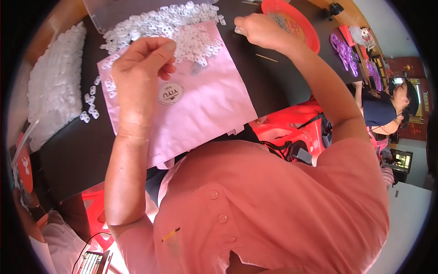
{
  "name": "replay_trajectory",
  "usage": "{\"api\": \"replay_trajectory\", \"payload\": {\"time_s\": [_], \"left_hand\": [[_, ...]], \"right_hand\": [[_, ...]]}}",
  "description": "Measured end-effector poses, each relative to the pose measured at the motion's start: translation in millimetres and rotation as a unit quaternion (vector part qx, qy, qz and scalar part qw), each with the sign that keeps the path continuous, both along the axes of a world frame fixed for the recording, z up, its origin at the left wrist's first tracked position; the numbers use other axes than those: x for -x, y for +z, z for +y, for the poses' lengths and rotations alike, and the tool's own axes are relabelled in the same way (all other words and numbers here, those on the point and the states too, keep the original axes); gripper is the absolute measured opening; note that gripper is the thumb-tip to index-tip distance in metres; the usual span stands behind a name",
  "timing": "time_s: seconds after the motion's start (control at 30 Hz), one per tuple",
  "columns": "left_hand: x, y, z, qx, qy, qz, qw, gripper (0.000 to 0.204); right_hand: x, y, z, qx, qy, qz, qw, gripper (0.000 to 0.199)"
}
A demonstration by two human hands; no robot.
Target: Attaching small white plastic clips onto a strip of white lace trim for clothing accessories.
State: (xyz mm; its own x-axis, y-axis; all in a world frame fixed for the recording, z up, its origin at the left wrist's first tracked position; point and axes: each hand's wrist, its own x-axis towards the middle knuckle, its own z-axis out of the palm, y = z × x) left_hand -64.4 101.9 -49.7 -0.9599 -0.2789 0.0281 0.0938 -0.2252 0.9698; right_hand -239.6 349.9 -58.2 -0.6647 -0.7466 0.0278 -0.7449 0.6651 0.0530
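Note:
My left hand (145, 59) is over the pink cloth bag (200, 109), thumb and fingers pinched together. Whatever it may hold is too small or hidden to make out. Beyond it lies a heap of small white plastic pieces with holes (155, 23), spilling onto the bag's far end. My right hand (258, 31) is closed above the dark table, beside a red plate (311, 36) that holds small greyish bits. Something whitish shows at its fingertips, and I cannot tell whether it is a piece or a nail.
A large clear bag packed with white pieces (57, 86) stands at the left, with several loose pieces (91, 102) beside it. A thin wooden stick (266, 58) lies on the table (273, 77). Purple strips (344, 52) lie at the right, where another person (383, 107) sits.

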Motion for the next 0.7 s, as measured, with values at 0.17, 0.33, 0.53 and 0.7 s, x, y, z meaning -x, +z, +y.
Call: {"api": "replay_trajectory", "payload": {"time_s": [0.17,0.33,0.53,0.7], "left_hand": [[-0.1,-10.7,1.4,0.026,-0.022,0.023,0.999,0.007],[-5.6,-5.3,9.5,0.122,-0.106,0.087,0.983,0.035],[-5.6,-7.3,13.7,0.081,-0.104,0.132,0.982,0.029],[-7.2,-4.7,15.3,0.152,-0.067,0.172,0.971,0.025]], "right_hand": [[-29.8,25.4,-17.0,0.25,-0.101,-0.287,0.919,0.024],[-75.1,47.7,-49.0,0.324,0.0,-0.464,0.824,0.022],[-84.1,46.9,-58.5,0.345,0.049,-0.494,0.797,0.026],[-88.1,40.9,-59.6,0.407,0.04,-0.505,0.76,0.027]]}}
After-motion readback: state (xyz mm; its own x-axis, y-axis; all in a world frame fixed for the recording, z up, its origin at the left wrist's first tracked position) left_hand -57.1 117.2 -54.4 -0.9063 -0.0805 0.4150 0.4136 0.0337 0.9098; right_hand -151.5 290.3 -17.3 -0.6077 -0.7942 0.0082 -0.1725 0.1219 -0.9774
